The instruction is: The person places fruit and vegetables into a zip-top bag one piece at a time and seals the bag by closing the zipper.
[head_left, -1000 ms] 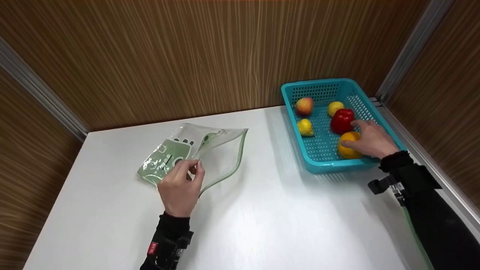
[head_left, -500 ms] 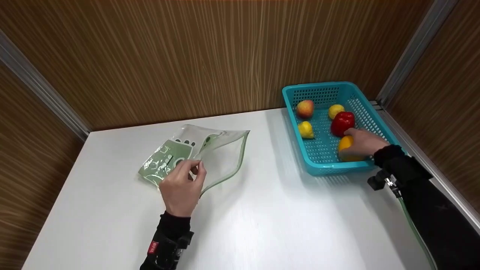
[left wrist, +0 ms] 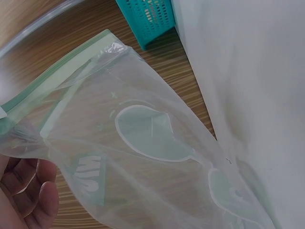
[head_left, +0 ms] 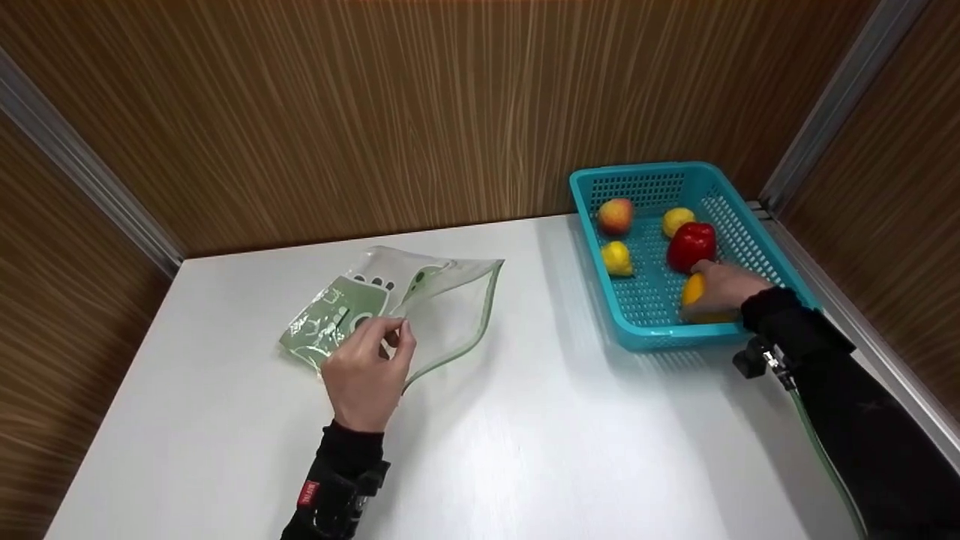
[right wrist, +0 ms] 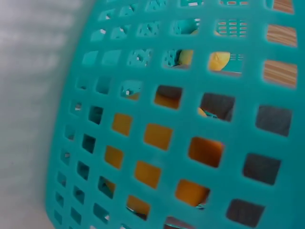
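So the bit that mattered here was the right hand (head_left: 724, 289) and the orange (head_left: 693, 288). The orange sat in the near right corner of the teal basket (head_left: 660, 332), and the fingers were already curled round it, some on its far side and what looked like the thumb on the near side. Most of it was under the hand, with just its left side peeking out. It looked round, so no long axis to line up with. The red pepper (head_left: 691, 247) was just beyond those fingertips; touching or not, I couldn't tell. In the right wrist view the basket wall blocked most of it, with orange patches showing through the holes.

The left hand (head_left: 367, 375) was well apart from all that, over on the left of the table (head_left: 525, 427), thumb and finger pinched together on the edge of the clear-and-green bag (head_left: 352, 300). The bag's closed end pointed away to the left and its mouth gaped to the right, toward the basket. So from the right fingers, that mouth lay off to the left, past the basket's left wall, with bare table between. The right hand was clearly the nearer one to the orange, and the left to the bag.
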The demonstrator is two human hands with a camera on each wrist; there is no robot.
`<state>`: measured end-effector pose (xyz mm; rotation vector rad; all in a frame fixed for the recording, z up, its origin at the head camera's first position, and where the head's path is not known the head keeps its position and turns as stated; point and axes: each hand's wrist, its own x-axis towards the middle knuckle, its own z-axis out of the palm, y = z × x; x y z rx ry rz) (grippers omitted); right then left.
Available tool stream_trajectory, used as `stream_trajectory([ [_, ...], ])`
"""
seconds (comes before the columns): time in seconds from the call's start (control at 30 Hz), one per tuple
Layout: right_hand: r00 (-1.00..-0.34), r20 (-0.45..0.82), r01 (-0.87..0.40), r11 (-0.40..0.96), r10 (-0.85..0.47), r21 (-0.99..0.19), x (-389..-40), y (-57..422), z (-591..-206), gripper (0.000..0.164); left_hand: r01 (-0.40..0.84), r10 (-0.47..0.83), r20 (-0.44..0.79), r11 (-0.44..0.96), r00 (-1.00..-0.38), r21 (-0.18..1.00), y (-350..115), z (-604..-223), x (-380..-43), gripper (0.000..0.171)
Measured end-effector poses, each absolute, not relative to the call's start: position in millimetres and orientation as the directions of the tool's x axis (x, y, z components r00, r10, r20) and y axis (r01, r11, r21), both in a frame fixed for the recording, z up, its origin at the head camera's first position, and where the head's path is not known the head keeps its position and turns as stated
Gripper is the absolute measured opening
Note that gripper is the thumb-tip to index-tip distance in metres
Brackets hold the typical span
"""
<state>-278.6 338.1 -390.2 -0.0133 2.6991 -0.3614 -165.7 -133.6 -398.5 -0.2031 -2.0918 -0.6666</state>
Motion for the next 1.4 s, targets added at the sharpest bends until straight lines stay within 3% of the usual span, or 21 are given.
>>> stream_trajectory([
  [0.33, -0.915, -0.401, 0.067, 0.957, -0.055, -0.284, -280, 339, -397, 0.082, 0.382, -0.107, 0.808, 0.840, -0.579, 0.385, -135, -399, -164, 0.007],
  [0.47, -0.938, -0.341, 0.053, 0.950, -0.057, -0.306, -279, 341, -398, 0.078, 0.371, -0.113, 0.805, 0.845, -0.582, 0.386, -136, -398, -164, 0.006],
  [0.7, -0.982, -0.184, 0.045, 0.889, -0.045, -0.456, -272, 332, -381, 0.081, 0.366, -0.109, 0.803, 0.848, -0.586, 0.383, -137, -399, -163, 0.007],
  [1.1, -0.990, 0.130, -0.127, 0.776, -0.058, -0.617, -234, 260, -338, 0.073, 0.364, -0.118, 0.798, 0.843, -0.591, 0.395, -136, -401, -160, 0.006],
  [1.4, -0.956, 0.277, -0.266, 0.677, -0.095, -0.686, -210, 184, -337, 0.076, 0.378, -0.108, 0.799, 0.839, -0.591, 0.393, -134, -396, -162, 0.007],
])
